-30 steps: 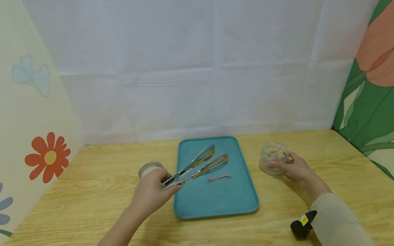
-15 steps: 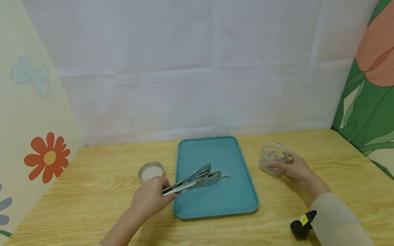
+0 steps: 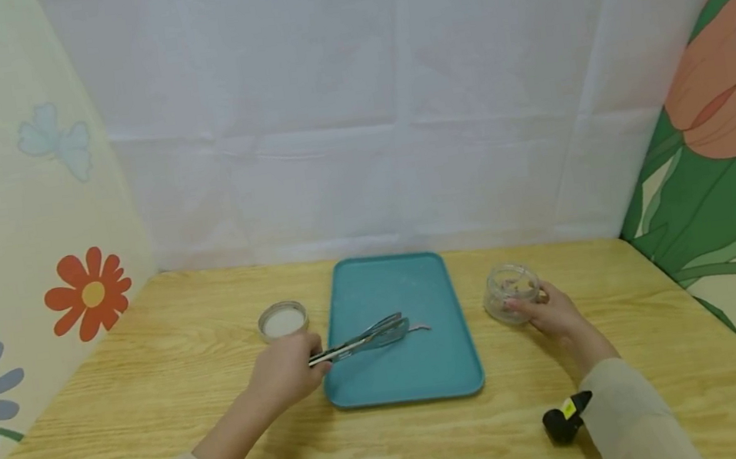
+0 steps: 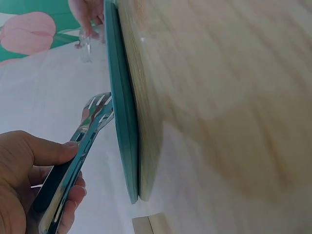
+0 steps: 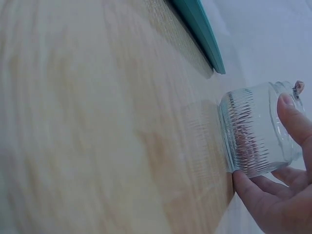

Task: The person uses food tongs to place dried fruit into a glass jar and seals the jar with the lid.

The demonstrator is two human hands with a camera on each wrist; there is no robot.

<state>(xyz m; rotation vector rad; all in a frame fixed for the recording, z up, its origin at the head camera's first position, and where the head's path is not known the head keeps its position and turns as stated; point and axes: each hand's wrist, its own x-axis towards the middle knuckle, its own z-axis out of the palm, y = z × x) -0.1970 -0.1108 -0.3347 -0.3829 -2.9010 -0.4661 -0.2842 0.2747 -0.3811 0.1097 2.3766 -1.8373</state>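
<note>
My left hand (image 3: 285, 368) grips a pair of metal tongs (image 3: 371, 337) by the handles. Their slotted ends sit close together, low over the blue tray (image 3: 405, 385). A thin pinkish strip (image 3: 419, 327) lies on the tray at the tips, partly hidden behind them; whether the tongs pinch it I cannot tell. At the tray's right, my right hand (image 3: 552, 314) holds a clear glass jar (image 3: 509, 296) standing on the table. Reddish bits show through the ribbed side of the jar (image 5: 253, 131) in the right wrist view, and a small pinkish piece (image 5: 299, 87) is at its mouth.
A round lid (image 3: 284, 320) with a pale inside lies on the wooden table (image 3: 397, 450), left of the tray and just beyond my left hand. A white cloth (image 3: 352, 107) hangs behind the table. Painted panels (image 3: 732, 135) flank it.
The tongs have come down toward the strip, and their spread ends have drawn together. The left hand has lowered slightly. My right hand and the jar stay in place.
</note>
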